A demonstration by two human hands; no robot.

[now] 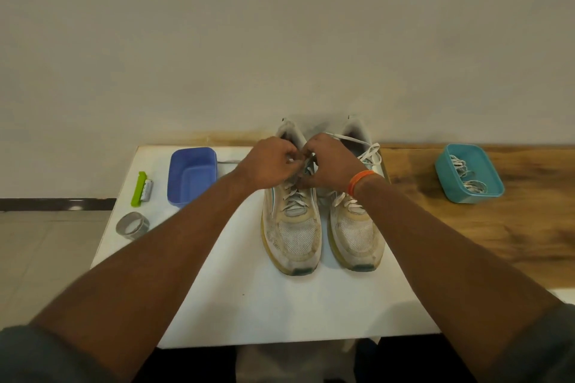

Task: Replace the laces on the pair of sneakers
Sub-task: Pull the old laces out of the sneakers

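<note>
My left hand and right hand both pinch the lace at the far end of the left sneaker. I think I'm just starting. The right sneaker keeps its old lace. More laces wait in the teal tub, far right.

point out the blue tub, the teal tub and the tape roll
blue tub (191, 177): head view, on its inner floor
teal tub (448, 179): head view, on its near left wall
tape roll (133, 226): head view, on the grey band at its near side
</note>
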